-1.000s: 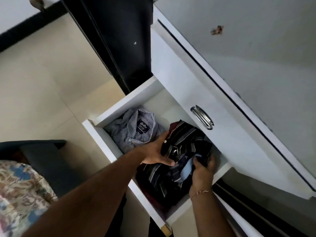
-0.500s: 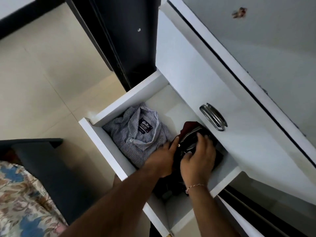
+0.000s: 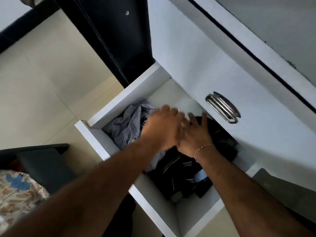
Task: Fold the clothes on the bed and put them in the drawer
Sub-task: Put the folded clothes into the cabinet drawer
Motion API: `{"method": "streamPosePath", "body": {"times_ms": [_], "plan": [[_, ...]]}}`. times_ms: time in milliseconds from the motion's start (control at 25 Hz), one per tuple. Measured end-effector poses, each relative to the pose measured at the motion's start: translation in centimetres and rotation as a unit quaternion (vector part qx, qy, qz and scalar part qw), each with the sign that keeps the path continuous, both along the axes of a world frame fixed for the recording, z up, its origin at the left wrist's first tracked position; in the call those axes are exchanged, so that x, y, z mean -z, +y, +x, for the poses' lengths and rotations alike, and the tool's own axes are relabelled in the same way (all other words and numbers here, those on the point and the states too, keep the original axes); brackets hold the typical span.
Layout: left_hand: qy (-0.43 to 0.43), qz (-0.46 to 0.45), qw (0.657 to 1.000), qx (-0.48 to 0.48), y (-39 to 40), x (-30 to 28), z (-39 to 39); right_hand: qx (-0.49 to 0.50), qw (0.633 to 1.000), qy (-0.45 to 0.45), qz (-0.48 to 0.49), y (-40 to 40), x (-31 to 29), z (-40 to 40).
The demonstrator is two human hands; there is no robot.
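Note:
The white drawer (image 3: 123, 98) stands pulled out below me. A folded grey checked shirt (image 3: 126, 125) lies in its far-left part. Beside it, to the right, lies a dark striped shirt (image 3: 181, 170) with a pale blue patch showing. My left hand (image 3: 162, 129) is blurred over the seam between the two shirts, fingers stretched forward. My right hand (image 3: 196, 135), a thin bracelet at the wrist, lies flat with spread fingers on the dark shirt's far end. Neither hand grips any cloth.
The closed drawer above carries a metal handle (image 3: 222, 106) just right of my hands. A black wardrobe panel (image 3: 111, 36) rises behind the drawer. Beige floor tiles (image 3: 42, 79) spread left. A dark bed frame (image 3: 44, 161) and floral bedsheet (image 3: 17, 190) sit lower left.
The dark striped shirt went from held above the drawer to lying inside it. Both hands let go and slid toward the back, now flat on top; the left hand is moving.

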State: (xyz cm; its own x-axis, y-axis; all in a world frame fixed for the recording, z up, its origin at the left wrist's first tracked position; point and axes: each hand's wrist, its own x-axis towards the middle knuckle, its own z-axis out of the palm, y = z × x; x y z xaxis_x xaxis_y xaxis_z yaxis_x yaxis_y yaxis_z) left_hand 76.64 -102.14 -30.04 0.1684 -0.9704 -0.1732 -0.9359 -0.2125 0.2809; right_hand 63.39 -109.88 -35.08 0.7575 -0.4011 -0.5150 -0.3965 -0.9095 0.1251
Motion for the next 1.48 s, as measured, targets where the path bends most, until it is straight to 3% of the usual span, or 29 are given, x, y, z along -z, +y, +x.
{"method": "streamPosePath", "body": {"times_ms": [40, 80, 160, 200, 360, 720, 840, 960, 1160, 1400, 1480], "plan": [[-0.004, 0.02, 0.999, 0.029, -1.2, 0.4, 2.2, 0.004, 1.0, -0.012, 0.011, 0.3, 0.2, 0.1], [-0.005, 0.105, 0.993, 0.056, -1.9, 1.1, 4.0, 0.02, 0.999, -0.007, 0.026, 0.6, 0.4, -0.2], [-0.024, 0.297, 0.949, 0.1, -1.4, 3.3, 5.5, 0.06, 0.997, 0.018, 0.043, 1.2, 1.0, -2.2], [-0.04, 0.336, 0.934, 0.111, -0.2, 4.4, 5.4, 0.068, 0.996, 0.02, 0.048, 1.4, 1.2, -3.3], [-0.062, 0.291, 0.947, 0.119, 4.1, 6.0, 5.2, 0.061, 0.996, 0.017, 0.064, 1.5, 0.7, -5.1], [-0.067, 0.32, 0.94, 0.095, 4.6, 6.3, 4.4, 0.016, 0.997, 0.035, 0.06, 2.7, 1.6, -4.0], [-0.075, 0.311, 0.944, 0.075, 5.4, 6.5, 3.1, 0.044, 0.995, 0.02, 0.082, 3.3, 2.5, -5.1], [-0.073, 0.243, 0.963, 0.086, 4.9, 4.1, 2.3, 0.086, 0.994, -0.033, 0.067, 3.2, 1.5, -4.5], [-0.003, 0.173, 0.985, 0.025, 6.6, -3.5, 0.5, 0.131, 0.978, -0.154, 0.046, 5.7, -6.2, -4.9], [0.082, 0.122, 0.982, -0.119, 15.1, -14.9, -4.7, 0.189, 0.959, -0.194, 0.083, 12.5, -19.5, -7.4], [0.075, 0.076, 0.979, -0.176, 18.9, -18.0, -7.2, 0.14, 0.965, -0.207, 0.081, 14.0, -23.1, -7.6]]}}
